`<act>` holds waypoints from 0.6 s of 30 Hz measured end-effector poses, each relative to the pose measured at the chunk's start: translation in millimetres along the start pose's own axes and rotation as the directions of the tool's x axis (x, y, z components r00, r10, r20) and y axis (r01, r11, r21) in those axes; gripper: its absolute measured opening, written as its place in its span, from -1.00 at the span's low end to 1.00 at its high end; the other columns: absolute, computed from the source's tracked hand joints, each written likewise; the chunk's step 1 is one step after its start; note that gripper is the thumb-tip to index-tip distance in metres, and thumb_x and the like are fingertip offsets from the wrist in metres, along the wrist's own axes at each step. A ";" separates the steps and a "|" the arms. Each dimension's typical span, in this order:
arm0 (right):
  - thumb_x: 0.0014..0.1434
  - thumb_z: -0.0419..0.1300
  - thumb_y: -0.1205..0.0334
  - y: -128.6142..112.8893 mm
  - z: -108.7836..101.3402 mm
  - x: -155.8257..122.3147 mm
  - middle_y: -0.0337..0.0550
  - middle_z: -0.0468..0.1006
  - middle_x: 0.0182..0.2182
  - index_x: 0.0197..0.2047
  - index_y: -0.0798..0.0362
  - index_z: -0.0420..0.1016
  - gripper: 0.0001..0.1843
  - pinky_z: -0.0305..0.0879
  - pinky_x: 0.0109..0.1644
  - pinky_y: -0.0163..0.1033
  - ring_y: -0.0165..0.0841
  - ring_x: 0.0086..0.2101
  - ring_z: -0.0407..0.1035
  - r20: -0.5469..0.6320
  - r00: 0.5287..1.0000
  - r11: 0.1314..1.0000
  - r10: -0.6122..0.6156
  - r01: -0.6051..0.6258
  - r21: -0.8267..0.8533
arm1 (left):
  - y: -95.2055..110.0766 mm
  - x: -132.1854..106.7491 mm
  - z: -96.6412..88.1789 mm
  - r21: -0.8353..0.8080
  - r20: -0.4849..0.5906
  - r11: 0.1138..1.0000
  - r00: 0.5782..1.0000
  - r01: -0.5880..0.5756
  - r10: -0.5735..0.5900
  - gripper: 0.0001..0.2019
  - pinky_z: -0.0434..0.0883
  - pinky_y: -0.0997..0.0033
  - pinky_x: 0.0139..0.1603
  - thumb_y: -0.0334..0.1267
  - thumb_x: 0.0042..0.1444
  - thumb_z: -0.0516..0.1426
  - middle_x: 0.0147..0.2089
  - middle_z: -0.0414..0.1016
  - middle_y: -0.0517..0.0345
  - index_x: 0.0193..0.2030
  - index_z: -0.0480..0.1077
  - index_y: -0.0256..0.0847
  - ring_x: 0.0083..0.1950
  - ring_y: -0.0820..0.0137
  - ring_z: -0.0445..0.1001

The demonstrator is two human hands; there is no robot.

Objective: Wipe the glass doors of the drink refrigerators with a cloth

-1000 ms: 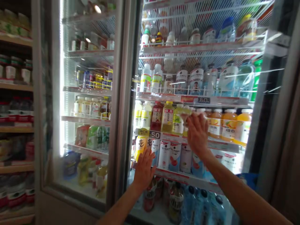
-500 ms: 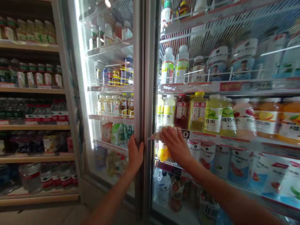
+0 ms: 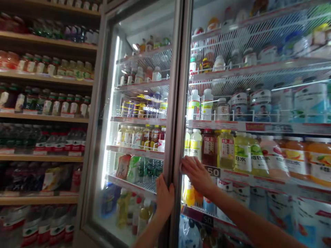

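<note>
I stand before a two-door glass drinks fridge. My left hand (image 3: 165,197) grips the upright edge of the left door (image 3: 172,137), fingers curled round the metal frame. My right hand (image 3: 196,174) lies pressed against the glass of the right door (image 3: 258,206), close to its left edge, fingers pointing left. It presses a pale cloth to the glass, and the cloth is almost wholly hidden under the palm. Behind the glass at hand height stand yellow and green bottles (image 3: 226,148) and a price strip (image 3: 214,171).
Wire shelves inside hold several rows of bottles, orange ones (image 3: 318,162) to the right. Left of the fridge, wooden shelves (image 3: 43,157) carry more bottled drinks. The fridge's left frame (image 3: 90,144) meets those shelves.
My right hand slid left and down across the right door's glass, from mid-door to its left edge. My left hand moved from the glass to the door frame. The view panned left and up.
</note>
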State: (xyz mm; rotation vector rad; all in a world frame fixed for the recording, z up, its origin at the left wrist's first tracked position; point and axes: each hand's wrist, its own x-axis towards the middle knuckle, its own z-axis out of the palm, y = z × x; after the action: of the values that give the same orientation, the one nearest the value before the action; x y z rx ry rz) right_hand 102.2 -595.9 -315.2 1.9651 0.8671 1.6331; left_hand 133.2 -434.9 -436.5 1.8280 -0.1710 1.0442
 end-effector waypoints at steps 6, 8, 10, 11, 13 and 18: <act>0.10 -0.04 0.46 88.4 -11.7 79.3 -0.20 0.21 0.22 0.17 -0.02 0.25 -0.45 -0.16 0.31 0.07 -0.23 0.27 -0.11 -0.007 0.978 0.973 0.210 -0.210 -0.093 | -22.9 -2.3 7.0 0.022 -0.002 0.999 1.000 -0.024 0.024 -0.48 0.17 -0.12 0.21 -0.27 0.07 -0.08 0.17 0.25 -0.38 0.18 0.08 -0.44 0.29 0.05 0.14; 0.12 -0.06 0.46 132.0 -22.2 123.3 -0.18 0.18 0.23 0.17 -0.01 0.24 -0.46 -0.15 0.30 0.12 -0.19 0.28 -0.13 -0.057 0.934 0.930 0.352 -0.356 -0.093 | -26.0 3.0 -2.8 0.038 0.056 0.998 0.997 -0.057 0.055 -0.50 0.24 -0.04 0.18 -0.25 0.05 -0.05 0.12 0.33 -0.32 0.15 0.13 -0.40 0.23 0.09 0.24; 0.13 -0.06 0.44 154.7 -30.1 148.0 -0.14 0.19 0.23 0.17 0.01 0.25 -0.47 -0.13 0.28 0.16 -0.14 0.27 -0.13 -0.131 0.889 0.891 0.438 -0.449 -0.068 | -18.4 14.2 -17.4 0.058 0.086 0.994 0.992 -0.092 0.087 -0.50 0.27 0.02 0.16 -0.27 0.01 -0.03 0.09 0.37 -0.27 0.13 0.18 -0.37 0.18 0.12 0.31; 0.12 -0.06 0.44 156.8 -31.6 151.6 -0.12 0.20 0.22 0.16 0.02 0.25 -0.48 -0.12 0.27 0.17 -0.13 0.27 -0.12 -0.161 0.882 0.889 0.443 -0.456 -0.053 | -9.6 21.4 -24.9 0.063 0.086 0.992 0.991 -0.112 0.107 -0.49 0.26 0.03 0.17 -0.28 0.00 -0.02 0.12 0.35 -0.26 0.13 0.18 -0.38 0.19 0.12 0.30; 0.10 -0.04 0.45 146.3 -28.6 144.3 -0.12 0.25 0.19 0.16 0.02 0.27 -0.46 -0.11 0.27 0.15 -0.14 0.26 -0.10 -0.168 0.921 0.931 0.351 -0.362 -0.041 | 16.2 37.4 -36.6 0.047 0.076 0.990 0.989 -0.129 0.126 -0.46 0.18 0.04 0.24 -0.30 0.00 -0.03 0.20 0.27 -0.25 0.17 0.16 -0.39 0.25 0.14 0.22; 0.07 -0.04 0.50 106.1 -11.1 106.6 -0.13 0.31 0.16 0.11 0.04 0.32 -0.47 -0.07 0.29 0.06 -0.20 0.24 -0.03 -0.154 0.979 0.984 0.131 -0.148 -0.103 | 78.2 69.1 -37.8 -0.002 0.107 0.993 0.987 0.119 -0.118 -0.57 0.15 0.12 0.23 -0.31 0.07 -0.05 0.17 0.29 -0.27 0.10 0.21 -0.40 0.24 0.17 0.24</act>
State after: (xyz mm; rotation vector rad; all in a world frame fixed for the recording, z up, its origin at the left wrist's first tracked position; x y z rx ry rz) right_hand 122.4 -596.3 -165.7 1.8829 0.6843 1.8842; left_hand 112.7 -422.1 -328.1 1.8638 -0.1284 0.8629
